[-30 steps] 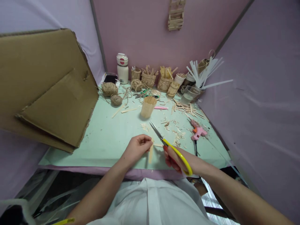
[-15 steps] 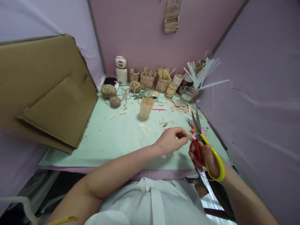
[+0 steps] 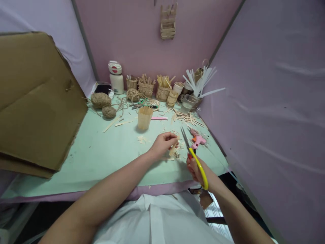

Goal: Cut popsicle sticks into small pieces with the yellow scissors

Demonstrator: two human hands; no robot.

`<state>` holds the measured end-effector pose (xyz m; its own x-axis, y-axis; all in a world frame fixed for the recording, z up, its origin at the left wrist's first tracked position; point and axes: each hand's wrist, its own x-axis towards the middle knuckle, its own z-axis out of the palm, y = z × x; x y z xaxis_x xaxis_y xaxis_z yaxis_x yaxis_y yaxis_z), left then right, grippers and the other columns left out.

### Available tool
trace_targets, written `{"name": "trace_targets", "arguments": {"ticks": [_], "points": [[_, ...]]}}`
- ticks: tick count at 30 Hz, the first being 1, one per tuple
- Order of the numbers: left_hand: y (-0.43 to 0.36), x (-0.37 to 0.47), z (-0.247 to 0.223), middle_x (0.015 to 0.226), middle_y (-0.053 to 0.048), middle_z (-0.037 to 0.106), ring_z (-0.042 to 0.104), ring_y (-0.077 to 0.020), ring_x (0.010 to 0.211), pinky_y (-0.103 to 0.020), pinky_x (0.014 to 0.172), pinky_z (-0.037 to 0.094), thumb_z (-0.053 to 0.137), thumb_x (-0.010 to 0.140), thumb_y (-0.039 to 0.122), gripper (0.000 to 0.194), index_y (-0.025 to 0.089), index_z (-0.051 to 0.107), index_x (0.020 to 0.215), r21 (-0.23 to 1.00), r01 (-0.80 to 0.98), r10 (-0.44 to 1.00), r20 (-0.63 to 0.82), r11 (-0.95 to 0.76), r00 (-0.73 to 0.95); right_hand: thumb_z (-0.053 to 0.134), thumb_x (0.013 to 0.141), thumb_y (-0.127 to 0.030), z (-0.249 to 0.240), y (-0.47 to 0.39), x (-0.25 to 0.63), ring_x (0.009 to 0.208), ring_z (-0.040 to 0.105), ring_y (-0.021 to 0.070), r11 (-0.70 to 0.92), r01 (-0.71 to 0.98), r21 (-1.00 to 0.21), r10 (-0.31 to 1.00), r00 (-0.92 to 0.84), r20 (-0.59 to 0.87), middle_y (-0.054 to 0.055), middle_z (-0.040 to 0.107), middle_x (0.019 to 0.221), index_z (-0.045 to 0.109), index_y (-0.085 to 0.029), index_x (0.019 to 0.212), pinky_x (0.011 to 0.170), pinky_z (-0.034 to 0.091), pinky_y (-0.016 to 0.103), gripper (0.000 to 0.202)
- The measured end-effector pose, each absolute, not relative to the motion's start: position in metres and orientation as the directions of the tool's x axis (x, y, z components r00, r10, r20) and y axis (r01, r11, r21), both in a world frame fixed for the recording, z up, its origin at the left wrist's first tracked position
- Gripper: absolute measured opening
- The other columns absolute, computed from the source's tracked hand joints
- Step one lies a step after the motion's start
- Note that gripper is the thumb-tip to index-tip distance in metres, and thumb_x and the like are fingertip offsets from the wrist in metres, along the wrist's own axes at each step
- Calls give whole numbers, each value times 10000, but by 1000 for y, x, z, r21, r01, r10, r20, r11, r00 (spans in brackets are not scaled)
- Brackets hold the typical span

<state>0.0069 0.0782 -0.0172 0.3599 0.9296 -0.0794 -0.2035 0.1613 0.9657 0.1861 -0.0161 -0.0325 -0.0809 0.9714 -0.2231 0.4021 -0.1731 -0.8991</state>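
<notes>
My left hand (image 3: 164, 145) pinches a short, flat wooden craft stick (image 3: 173, 149) over the table. To its right, my right hand (image 3: 195, 168) is closed round the red and yellow handles of a pair of scissors (image 3: 191, 151). Their blades point up and away from me, nearly together and apart from the stick. Just beyond the scissors lies a pink glue gun (image 3: 198, 140). Small wood scraps (image 3: 177, 154) lie under and around my left hand. A pale wooden cup (image 3: 145, 118) made of upright sticks stands farther back on the table.
Jute twine balls (image 3: 101, 100) lie at the back left, near a white bottle (image 3: 116, 78). Baskets of sticks (image 3: 146, 88) line the back wall. Loose sticks (image 3: 188, 117) and a cup of white glue sticks (image 3: 200, 83) are at the back right. A big cardboard sheet (image 3: 38, 112) leans at left.
The view has swung to the right. My hands are now farther apart, the scissor blades have come closer together, and the glue gun shows more fully.
</notes>
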Motion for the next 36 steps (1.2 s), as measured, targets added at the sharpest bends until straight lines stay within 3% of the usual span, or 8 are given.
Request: {"name": "trace_targets", "arguments": {"ticks": [7,19,36], "points": [[76,8,-20,627,5,609,539,-112,596,-247,613,410,689,661,355,223,154,645,746,969,-203,928,-57,141,368,319,869,-736,-25,-27,180,504,239,105,-132,473,-871,976,-94,-199,-59,305,626,435,-216,831,413,269,221,534],[71,12,-17,655,-1,624,558,-102,594,-236,598,453,704,628,282,185,149,625,729,932,-251,916,-157,261,369,302,886,-725,-39,-29,185,532,222,109,-119,433,-893,970,-139,-197,-55,298,648,461,-214,879,442,266,224,535],[69,12,-24,685,-12,637,563,-94,583,-235,600,463,712,657,260,190,137,643,783,930,-253,907,-152,265,392,278,915,-684,-34,-28,180,529,210,102,-129,446,-885,958,-175,-228,-55,282,665,418,-211,878,410,242,205,495]]}}
